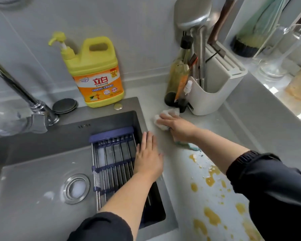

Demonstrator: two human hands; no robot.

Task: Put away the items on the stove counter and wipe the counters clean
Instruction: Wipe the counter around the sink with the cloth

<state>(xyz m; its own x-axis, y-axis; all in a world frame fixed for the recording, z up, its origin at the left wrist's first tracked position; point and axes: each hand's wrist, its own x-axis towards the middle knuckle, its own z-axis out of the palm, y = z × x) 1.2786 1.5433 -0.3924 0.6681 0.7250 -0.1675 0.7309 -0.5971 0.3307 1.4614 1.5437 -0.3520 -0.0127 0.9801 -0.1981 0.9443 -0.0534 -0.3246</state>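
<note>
Standing by the steel sink (33,171) with its drain rack (111,153), one sees the grey counter (233,133) to the right, where a white utensil holder (215,94) and a dark oil bottle (177,75) crowd the back corner. The left hand (148,157) lies flat, fingers straight, across the sink rim and rack. The right hand (177,127) grips a bunched white cloth (165,113), pressed to the counter just before the bottle. A stroke pushed further back could topple it, I think. Yellow-brown spills (212,216) lie nearer the body, beside the right forearm, and the dark sleeve may drag through them.
</note>
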